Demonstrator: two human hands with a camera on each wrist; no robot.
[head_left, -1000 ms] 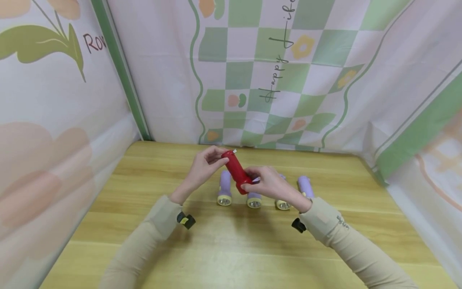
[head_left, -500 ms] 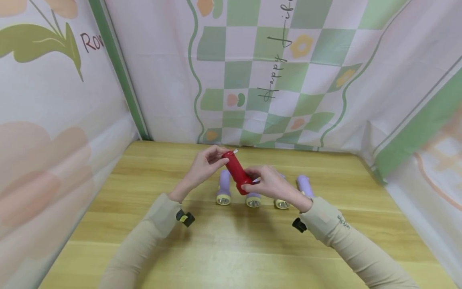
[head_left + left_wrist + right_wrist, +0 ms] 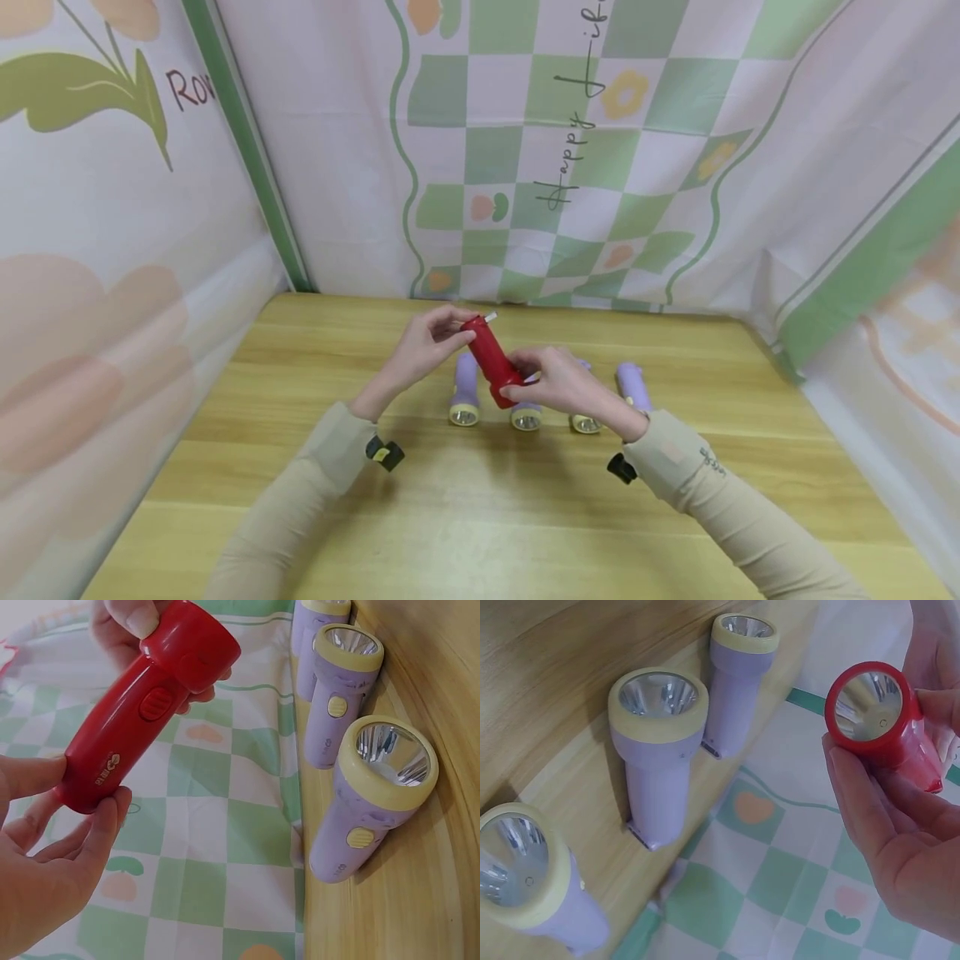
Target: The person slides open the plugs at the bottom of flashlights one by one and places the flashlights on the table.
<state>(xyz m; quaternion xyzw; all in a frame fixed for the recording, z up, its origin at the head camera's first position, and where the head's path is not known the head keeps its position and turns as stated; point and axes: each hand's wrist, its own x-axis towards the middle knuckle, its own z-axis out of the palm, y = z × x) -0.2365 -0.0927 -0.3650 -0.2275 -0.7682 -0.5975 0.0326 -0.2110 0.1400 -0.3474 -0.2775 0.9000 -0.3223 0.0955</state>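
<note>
A red flashlight (image 3: 491,354) is held slanting above the table, its head end low and toward the right. At its tail my left hand (image 3: 423,346) pinches the body between thumb and fingertips, as the left wrist view also shows. My right hand (image 3: 558,379) grips the flashlight's head from the right, thumb on top and fingers beneath. From the tail end sticks a small pale tab (image 3: 491,317). The left wrist view shows a ridged red switch (image 3: 156,703) on the body. In the right wrist view the lens (image 3: 868,706) looks unlit.
Several lavender flashlights with cream heads lie in a row on the wooden table (image 3: 450,517), under and behind the hands. The leftmost lavender flashlight (image 3: 466,383) and the rightmost lavender flashlight (image 3: 633,385) flank the others. A checked curtain (image 3: 555,167) hangs at the table's back edge.
The red flashlight and both hands have sunk very slightly. Both grips look the same, and the lavender flashlights stay in place.
</note>
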